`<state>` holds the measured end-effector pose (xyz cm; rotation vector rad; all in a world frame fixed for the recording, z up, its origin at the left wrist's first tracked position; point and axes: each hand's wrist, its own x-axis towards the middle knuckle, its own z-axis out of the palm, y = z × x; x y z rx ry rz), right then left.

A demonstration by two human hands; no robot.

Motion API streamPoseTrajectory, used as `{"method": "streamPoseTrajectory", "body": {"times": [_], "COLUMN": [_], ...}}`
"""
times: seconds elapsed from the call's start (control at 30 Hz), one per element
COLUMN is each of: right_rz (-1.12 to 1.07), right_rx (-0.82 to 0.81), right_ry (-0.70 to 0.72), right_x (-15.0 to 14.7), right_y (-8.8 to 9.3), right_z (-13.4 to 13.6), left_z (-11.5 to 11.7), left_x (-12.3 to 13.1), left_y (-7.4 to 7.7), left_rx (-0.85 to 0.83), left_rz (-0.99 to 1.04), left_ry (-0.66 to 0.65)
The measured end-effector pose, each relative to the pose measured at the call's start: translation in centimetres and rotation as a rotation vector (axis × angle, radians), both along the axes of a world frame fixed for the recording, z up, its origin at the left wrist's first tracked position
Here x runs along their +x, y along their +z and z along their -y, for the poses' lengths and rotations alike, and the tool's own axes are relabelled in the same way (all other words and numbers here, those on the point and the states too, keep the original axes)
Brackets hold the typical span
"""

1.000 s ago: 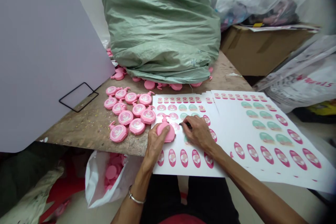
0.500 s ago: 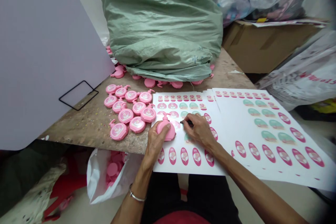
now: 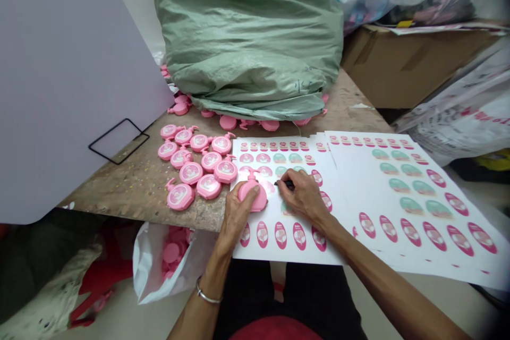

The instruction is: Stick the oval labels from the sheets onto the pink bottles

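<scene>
My left hand is closed around a plain pink toy pump bottle, thumb across its face and nozzle pointing away from me. It is held over the near sticker sheet. Pinched in my right hand is a small black pointed tool; the fingers hide most of it. Its tip is beside a pale pink sticker, between the tool and the bottle; whether they touch I cannot tell. To the left lie several pink pump bottles with round picture stickers on their faces.
More sticker sheets overlap on the right. A large green sack rests at the back with pink pieces under its edge. Below the table's front edge hangs a white bag of pink parts. A grey panel stands at left.
The view has shifted slightly. Both hands keep their holds, and the bottle, the black tool and the pale sticker stay in nearly the same places.
</scene>
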<state>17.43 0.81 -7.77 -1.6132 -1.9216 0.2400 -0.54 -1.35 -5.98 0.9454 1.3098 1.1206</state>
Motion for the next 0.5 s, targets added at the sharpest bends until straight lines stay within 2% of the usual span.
{"method": "streamPoseTrajectory", "body": {"times": [0.1,0.23,0.37,0.5], "right_rz": [0.024,0.052,0.128,0.194], "right_rx": [-0.009,0.069,0.101,0.081], "right_ry": [-0.006,0.015,-0.034,0.019], "right_x": [-0.35,-0.35,0.24,0.33], "right_y": [0.03,-0.03,-0.31,-0.28], "right_z": [-0.05,-0.07,-0.1,-0.1], "left_z": [0.02,0.1,0.14,0.05], "left_x": [-0.1,-0.18,-0.23,-0.21], "left_y": [-0.16,-0.44,-0.58,-0.53], "left_rx": [0.028,0.036,0.021,0.004], "left_rz": [-0.036,-0.039,0.0,0.027], "left_ry": [-0.038,-0.023,-0.01,0.006]}}
